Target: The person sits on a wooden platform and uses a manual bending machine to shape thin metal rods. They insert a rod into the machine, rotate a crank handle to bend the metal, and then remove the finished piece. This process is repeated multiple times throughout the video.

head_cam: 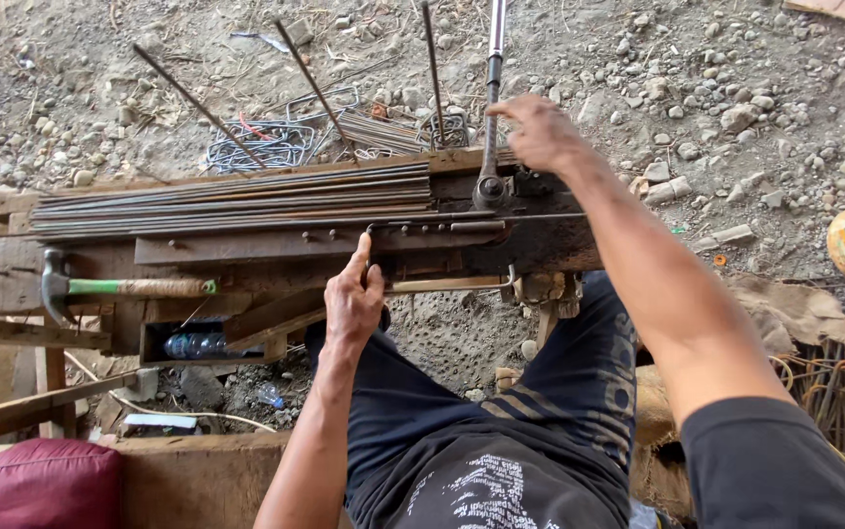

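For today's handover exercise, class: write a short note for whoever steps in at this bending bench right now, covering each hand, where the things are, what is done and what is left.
Left hand: fingers on a thin steel rod lying along the wooden bench.
Right hand: on the bending lever, which is upright at the jig.
Straight rods are stacked on the bench; a hammer lies at its left end.
Done: bent stirrups piled on the ground beyond the bench.
Left: the stacked rods are unbent.
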